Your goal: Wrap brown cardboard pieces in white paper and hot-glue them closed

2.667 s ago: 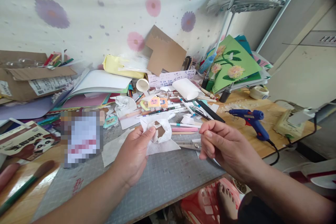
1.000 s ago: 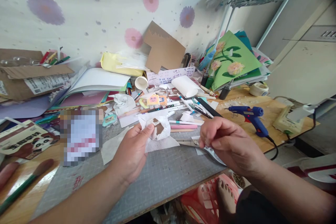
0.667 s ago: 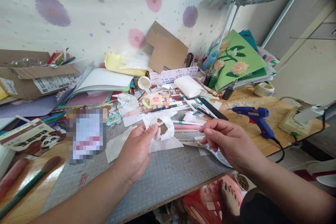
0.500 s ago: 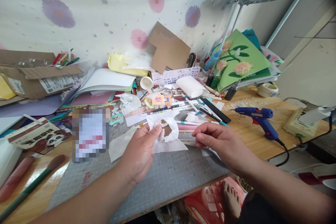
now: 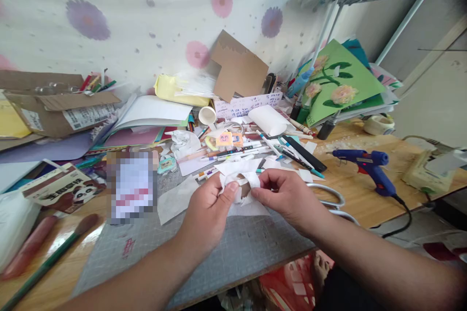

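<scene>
A piece of white tissue paper point(image 5: 251, 178), wrapped over a small brown cardboard piece point(image 5: 245, 190), is held up above the grey cutting mat. My left hand point(image 5: 209, 206) grips its left side, with the thumb pressed on top. On the right edge, my right hand point(image 5: 282, 197) pinches the tissue between thumb and fingers. Brown cardboard shows through the gap in the middle of the tissue. Just beyond my right hand lie the looped metal handles of scissors point(image 5: 337, 197), partly hidden by the hand. Another flat white sheet point(image 5: 175, 199) rests left of my left hand.
A blue glue gun point(image 5: 365, 163) lies on the wooden table at right, its cord running off the edge. Pens, paper scraps and a white roll point(image 5: 268, 120) clutter the back of the cutting mat point(image 5: 146, 262). A large brush point(image 5: 54, 257) lies at left, near a cardboard box point(image 5: 58, 107).
My right hand has moved left and now pinches the tissue's right edge; it was apart from it before. The scissor handles have come into view. The camera view has shifted slightly.
</scene>
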The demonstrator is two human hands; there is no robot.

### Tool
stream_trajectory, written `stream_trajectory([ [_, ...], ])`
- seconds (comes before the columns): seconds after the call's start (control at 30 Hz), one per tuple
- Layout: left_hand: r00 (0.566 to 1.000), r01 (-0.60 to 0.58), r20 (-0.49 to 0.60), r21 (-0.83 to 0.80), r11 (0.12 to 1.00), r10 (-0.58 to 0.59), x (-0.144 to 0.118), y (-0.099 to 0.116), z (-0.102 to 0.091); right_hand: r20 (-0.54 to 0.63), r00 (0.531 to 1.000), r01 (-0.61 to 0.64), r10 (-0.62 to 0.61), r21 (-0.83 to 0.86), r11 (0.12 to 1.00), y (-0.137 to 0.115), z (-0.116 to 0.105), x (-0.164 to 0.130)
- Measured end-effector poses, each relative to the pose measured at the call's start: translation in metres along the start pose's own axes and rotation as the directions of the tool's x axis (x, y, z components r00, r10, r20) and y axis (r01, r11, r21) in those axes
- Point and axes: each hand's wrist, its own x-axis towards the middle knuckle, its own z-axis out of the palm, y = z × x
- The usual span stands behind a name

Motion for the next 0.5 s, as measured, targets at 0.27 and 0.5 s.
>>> stream_trajectory([
  [0.27, 0.998, 0.043, 0.054, -0.030, 0.999, -0.041, 0.0024, -0.0026, -0.0013, 0.019, 1.000, 0.010, -0.011, 0.069, 0.998, 0.0002, -0.0013, 0.0001],
  [0.5, 0.993, 0.035, 0.108, 0.128, 0.991, -0.049, -0.0026, 0.0011, 0.0000, -0.091, 0.996, -0.002, 0.007, 0.061, 0.998, 0.0038, 0.0012, 0.0046],
])
